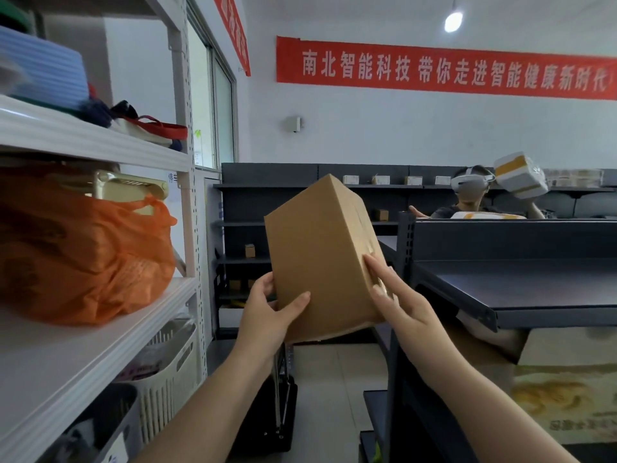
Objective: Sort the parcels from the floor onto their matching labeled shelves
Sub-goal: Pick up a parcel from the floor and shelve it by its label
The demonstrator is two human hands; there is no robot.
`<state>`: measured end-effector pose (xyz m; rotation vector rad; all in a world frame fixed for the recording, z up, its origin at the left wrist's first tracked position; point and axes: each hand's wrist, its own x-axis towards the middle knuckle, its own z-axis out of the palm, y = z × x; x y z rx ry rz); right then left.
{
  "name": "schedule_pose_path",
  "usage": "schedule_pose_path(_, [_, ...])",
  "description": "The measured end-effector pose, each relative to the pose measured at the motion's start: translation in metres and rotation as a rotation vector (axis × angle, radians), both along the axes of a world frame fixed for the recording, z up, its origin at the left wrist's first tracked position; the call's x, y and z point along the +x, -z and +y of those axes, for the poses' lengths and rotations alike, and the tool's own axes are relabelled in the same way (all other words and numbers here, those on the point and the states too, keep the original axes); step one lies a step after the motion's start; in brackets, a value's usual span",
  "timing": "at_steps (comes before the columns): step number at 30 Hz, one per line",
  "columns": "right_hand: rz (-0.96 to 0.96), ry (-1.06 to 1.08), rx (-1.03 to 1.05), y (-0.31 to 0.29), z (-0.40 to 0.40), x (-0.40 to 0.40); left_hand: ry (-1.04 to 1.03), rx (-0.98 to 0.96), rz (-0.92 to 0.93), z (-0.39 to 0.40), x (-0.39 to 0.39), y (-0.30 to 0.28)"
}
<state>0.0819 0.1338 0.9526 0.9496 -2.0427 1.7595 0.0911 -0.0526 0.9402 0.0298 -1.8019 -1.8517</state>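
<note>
White rack (100, 315) left: orange bag (83, 248) on middle shelf, blue bin (43, 68) and red-strapped bag (157, 128) on top shelf. Dark rack (521, 289) right: nearest shelf bare. Back rack (267, 187): small boxes (380, 179) spaced along its shelves.

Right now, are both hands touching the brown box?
Touching. The head view shows the left hand gripping the box at its lower left corner, thumb across the front, and the right hand pressing its fingers flat on the right side.
</note>
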Motion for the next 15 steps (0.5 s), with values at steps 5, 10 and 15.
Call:
schedule_pose_path(5, [0.156, 0.086, 0.058, -0.005, -0.006, 0.004, 0.076, 0.150, 0.042, -0.010, 0.001, 0.003])
schedule_pose_path(10, [0.133, 0.192, 0.021, -0.008, -0.011, 0.008, 0.120, 0.192, 0.097, -0.018, 0.002, -0.001])
schedule_pose_path(15, [-0.187, 0.112, -0.102, -0.011, -0.011, 0.006, 0.116, 0.102, 0.124, -0.023, 0.007, -0.005])
